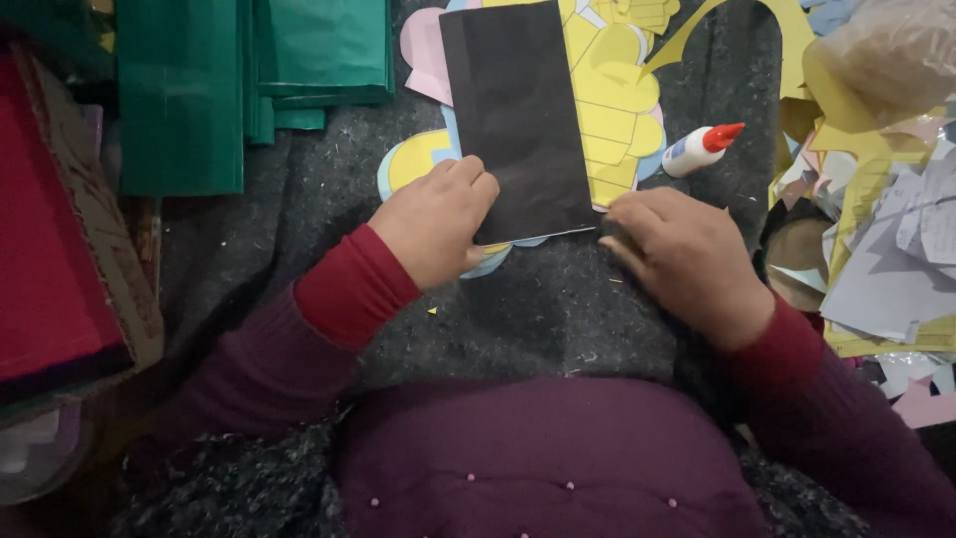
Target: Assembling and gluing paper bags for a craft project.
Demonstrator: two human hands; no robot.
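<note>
— What have your hands got hold of?

— Your left hand (436, 221) presses its fingers on the lower left corner of a black rectangular paper sheet (516, 115), which lies on the dark grey felt cloth (538, 309). Your right hand (687, 261) rests on the cloth just beside the sheet's lower right corner.

— And around it?

— Under the sheet lie yellow, pink and blue paper cutouts (612, 110). Near your right hand lies a small white glue bottle with a red cap (700, 147). Folded green paper sheets (214, 80) lie at your upper left, and loose paper scraps (881, 249) pile up at your right.
</note>
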